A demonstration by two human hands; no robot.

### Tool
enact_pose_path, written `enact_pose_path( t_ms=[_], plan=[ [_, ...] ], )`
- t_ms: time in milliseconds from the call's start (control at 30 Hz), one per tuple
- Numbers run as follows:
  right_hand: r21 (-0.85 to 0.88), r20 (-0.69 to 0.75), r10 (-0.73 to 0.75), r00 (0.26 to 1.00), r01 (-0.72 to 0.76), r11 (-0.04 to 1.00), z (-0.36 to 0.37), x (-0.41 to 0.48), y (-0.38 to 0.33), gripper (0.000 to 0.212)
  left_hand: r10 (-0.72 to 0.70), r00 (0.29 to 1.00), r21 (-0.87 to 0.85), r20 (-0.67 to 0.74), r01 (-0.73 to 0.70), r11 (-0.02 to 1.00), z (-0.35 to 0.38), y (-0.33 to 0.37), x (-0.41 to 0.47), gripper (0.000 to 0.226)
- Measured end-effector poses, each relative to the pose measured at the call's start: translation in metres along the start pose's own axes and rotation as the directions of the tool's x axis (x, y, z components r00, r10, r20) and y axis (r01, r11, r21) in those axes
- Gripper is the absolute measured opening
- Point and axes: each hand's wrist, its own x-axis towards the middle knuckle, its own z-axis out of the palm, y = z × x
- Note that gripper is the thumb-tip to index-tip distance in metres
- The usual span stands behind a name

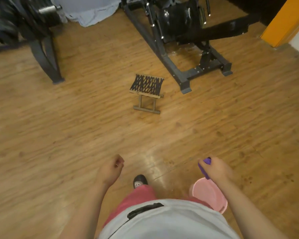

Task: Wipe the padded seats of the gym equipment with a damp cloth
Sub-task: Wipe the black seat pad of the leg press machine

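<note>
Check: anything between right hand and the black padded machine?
Folding stool on the floor, slightly left of the line from right hand (gripping a purple handle) to black pad; low frame bar fronts the pad.

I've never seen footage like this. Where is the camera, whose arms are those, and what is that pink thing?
The camera sits on a person's head, looking forward and down, so the arms are their own. The right hand grips the purple handle of a pink bucket. The left hand hangs loosely curled and holds nothing. Ahead on the wooden floor stands a small folding stool, and beyond it a dark gym machine with a shiny black pad. No cloth shows in either hand.
</note>
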Motion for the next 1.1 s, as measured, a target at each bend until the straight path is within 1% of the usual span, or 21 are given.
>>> enact_pose_path(
  t_ms=[67,167,267,367,500,633,733,800,933,1067,1100],
  plan=[
    [0.036,0.018,-0.042,0.999,0.042,0.998,0.010,0.009,-0.051,0.034,-0.021,0.998,-0.007,-0.058,0.020,1.000,-0.042,-0.020,0.026,0.028],
    [0.086,0.057,-0.100,0.993,0.095,0.992,0.017,0.022,-0.113,0.035,-0.068,0.991,-0.034,-0.113,0.064,0.997,-0.095,-0.034,0.058,0.025],
    [0.112,0.012,-0.094,0.995,0.093,0.989,0.008,0.051,-0.160,0.038,-0.117,0.986,-0.090,-0.117,0.107,0.990,-0.124,-0.044,0.088,0.020],
    [0.103,-0.022,-0.093,0.995,0.095,0.990,-0.007,0.086,-0.207,0.036,-0.135,0.985,-0.175,-0.108,0.115,0.978,-0.135,-0.045,0.122,0.026],
    [0.121,-0.012,-0.113,0.994,0.114,0.986,-0.005,0.140,-0.267,0.031,-0.156,0.987,-0.267,-0.039,0.140,0.954,-0.153,-0.031,0.183,0.024],
    [0.124,0.083,-0.137,0.987,0.126,0.984,0.005,0.208,-0.332,0.033,-0.151,0.988,-0.250,-0.020,0.142,0.958,-0.190,-0.010,0.276,0.023],
    [0.120,0.144,-0.178,0.973,0.161,0.980,-0.015,0.272,-0.392,0.036,-0.171,0.985,-0.242,-0.030,0.159,0.957,-0.230,0.011,0.349,0.024],
    [0.152,0.116,-0.177,0.977,0.159,0.976,-0.038,0.315,-0.438,0.035,-0.169,0.984,-0.235,-0.055,0.151,0.960,-0.259,0.031,0.391,0.025],
    [0.080,0.064,-0.193,0.979,0.188,0.979,-0.079,0.384,-0.525,0.043,-0.148,0.985,-0.252,-0.086,0.122,0.960,-0.307,0.065,0.458,0.023],
    [0.051,0.072,-0.213,0.974,0.210,0.976,-0.092,0.434,-0.595,0.039,-0.157,0.986,-0.249,-0.060,0.137,0.959,-0.344,0.069,0.528,0.025],
    [0.054,0.090,-0.197,0.976,0.193,0.980,-0.089,0.445,-0.610,0.039,-0.158,0.986,-0.242,-0.048,0.142,0.960,-0.354,0.069,0.547,0.025]
  ],
)
